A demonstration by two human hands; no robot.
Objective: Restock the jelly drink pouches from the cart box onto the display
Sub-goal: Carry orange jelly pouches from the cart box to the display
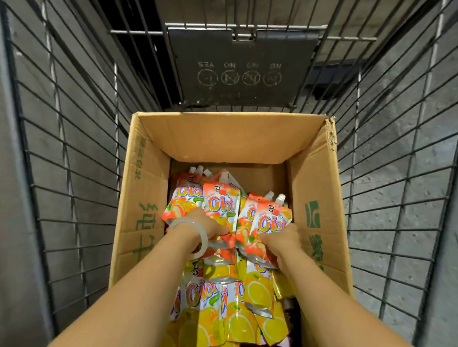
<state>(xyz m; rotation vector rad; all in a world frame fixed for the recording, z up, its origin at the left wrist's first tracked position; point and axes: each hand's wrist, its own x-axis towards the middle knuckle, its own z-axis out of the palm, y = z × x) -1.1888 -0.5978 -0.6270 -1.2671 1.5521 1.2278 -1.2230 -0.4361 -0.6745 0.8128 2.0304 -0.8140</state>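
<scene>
A wire cart [66, 146] surrounds everything, its grey grid walls rising on both sides of the person's arms and a dark plastic flap [244, 64] with round symbols hanging at the far end, well beyond the hands. Inside the cart stands an open cardboard box [316, 194] with green print on its walls; both forearms reach down into it. The jelly drink pouches [240, 316] fill the box floor: yellow ones lie under and behind the wrists, nearer the person, and orange-red ones [219, 203] stand bunched just ahead of the fingers, white spouts pointing away. The left hand [210, 227] grips the lower edges of the orange-red bunch on its side, fingers curled into the pouches. The right hand [281, 240] likewise clutches the bottom of a pouch [273, 220] just in front of it, close to the box's right wall. A pale translucent bangle [197, 236] circles the left wrist.
</scene>
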